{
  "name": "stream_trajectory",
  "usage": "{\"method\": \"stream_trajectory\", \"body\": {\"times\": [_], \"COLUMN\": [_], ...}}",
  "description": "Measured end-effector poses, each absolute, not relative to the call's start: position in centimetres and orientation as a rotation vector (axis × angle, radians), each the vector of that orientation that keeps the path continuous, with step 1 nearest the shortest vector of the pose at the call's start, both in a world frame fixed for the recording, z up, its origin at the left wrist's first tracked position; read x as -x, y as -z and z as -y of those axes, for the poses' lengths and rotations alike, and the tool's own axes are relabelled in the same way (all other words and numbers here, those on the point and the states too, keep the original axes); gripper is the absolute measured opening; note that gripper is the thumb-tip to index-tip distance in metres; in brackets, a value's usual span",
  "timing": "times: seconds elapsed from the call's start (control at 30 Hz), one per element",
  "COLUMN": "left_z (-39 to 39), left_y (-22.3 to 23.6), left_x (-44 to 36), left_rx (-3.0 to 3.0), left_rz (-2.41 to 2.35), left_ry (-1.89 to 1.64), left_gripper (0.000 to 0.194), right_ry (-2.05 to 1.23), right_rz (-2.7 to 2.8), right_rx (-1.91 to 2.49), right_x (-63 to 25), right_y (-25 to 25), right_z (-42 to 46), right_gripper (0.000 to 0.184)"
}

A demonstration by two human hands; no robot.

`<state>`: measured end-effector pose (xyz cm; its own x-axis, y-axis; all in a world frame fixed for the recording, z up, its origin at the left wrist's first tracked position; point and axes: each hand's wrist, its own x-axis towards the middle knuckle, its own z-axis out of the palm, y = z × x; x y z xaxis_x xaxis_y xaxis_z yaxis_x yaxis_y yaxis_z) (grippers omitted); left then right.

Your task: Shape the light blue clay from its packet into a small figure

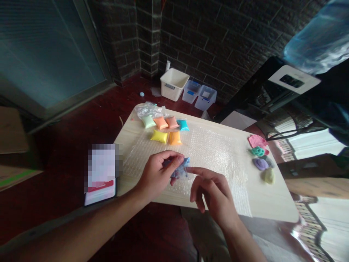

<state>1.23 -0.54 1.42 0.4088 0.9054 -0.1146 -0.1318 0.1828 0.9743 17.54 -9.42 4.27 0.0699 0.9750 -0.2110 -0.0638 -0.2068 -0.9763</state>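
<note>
My left hand (160, 171) pinches a small clear packet of blue-purple modelling clay (180, 171) between thumb and fingers, above the bubble wrap (218, 156) on the table. My right hand (214, 193) has its index finger stretched to the packet's right edge, with the other fingers loosely bent and apart; whether the fingertip presses on it is hard to see. Beyond my hands lie more clay packets: a yellow packet (159, 136), an orange packet (175, 138), a blue packet (183, 125), a pale green packet (148, 121), a peach packet (160, 123) and a pinkish packet (172, 122).
Crumpled clear plastic (149, 109) lies at the table's (275, 203) far left corner. At right sit pink clay (257, 141), a green piece (257, 151), a purple lump (261, 164) and a yellowish lump (269, 176). A tablet-like screen (100, 193) stands left. Bins (174, 85) stand behind.
</note>
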Motion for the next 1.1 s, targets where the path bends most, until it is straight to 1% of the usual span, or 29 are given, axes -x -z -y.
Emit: {"method": "stream_trajectory", "body": {"times": [0.1, 0.2, 0.33, 0.47, 0.53, 0.6, 0.67, 0.73, 0.77, 0.83, 0.93, 1.0, 1.1], "left_z": [0.3, -0.1, -0.6, -1.5, -2.1, -2.7, -3.1, -3.1, -3.0, -2.7, -1.9, -1.2, 0.2], "left_y": [-1.5, -1.7, -2.1, -2.5, -2.8, -3.0, -3.3, -3.8, -4.0, -4.3, -4.5, -4.6, -4.9], "left_x": [-1.2, -0.8, 0.0, 0.8, 1.2, 1.4, 1.6, 1.6, 1.6, 1.3, 0.6, 0.0, -0.7], "left_rx": [-0.995, -0.954, -0.991, -1.021, -0.973, -0.894, -0.837, -0.834, -0.867, -1.004, -1.191, -1.238, -1.352], "left_rz": [-0.865, -0.911, -0.96, -1.01, -0.975, -0.865, -0.687, -0.51, -0.45, -0.426, -0.561, -0.629, -0.66], "left_ry": [-0.702, -0.547, -0.354, -0.214, -0.223, -0.288, -0.324, -0.327, -0.325, -0.384, -0.605, -0.706, -0.777], "left_gripper": [0.027, 0.022, 0.017, 0.013, 0.019, 0.031, 0.04, 0.042, 0.041, 0.037, 0.025, 0.024, 0.028], "right_ry": [-1.091, -0.868, -0.745, -0.688, -0.64, -0.562, -0.493, -0.503, -0.554, -0.689, -0.828, -0.941, -1.032], "right_rz": [1.465, 1.805, 2.048, 2.138, 2.115, 2.048, 1.923, 1.714, 1.589, 1.31, 1.088, 1.033, 1.021], "right_rx": [1.382, 1.388, 1.395, 1.442, 1.463, 1.451, 1.432, 1.44, 1.447, 1.427, 1.333, 1.232, 1.138], "right_x": [-18.2, -18.4, -17.8, -17.0, -16.7, -16.6, -16.6, -16.7, -16.8, -16.8, -16.5, -16.2, -15.6], "right_y": [-4.5, -4.9, -5.3, -5.0, -4.7, -4.5, -4.3, -4.2, -4.1, -3.8, -3.3, -3.1, -3.4], "right_z": [9.4, 9.3, 9.0, 8.6, 8.4, 8.2, 8.1, 7.9, 7.8, 7.7, 8.1, 8.8, 10.4], "right_gripper": [0.036, 0.046, 0.048, 0.048, 0.046, 0.041, 0.029, 0.014, 0.011, 0.018, 0.022, 0.019, 0.027]}}
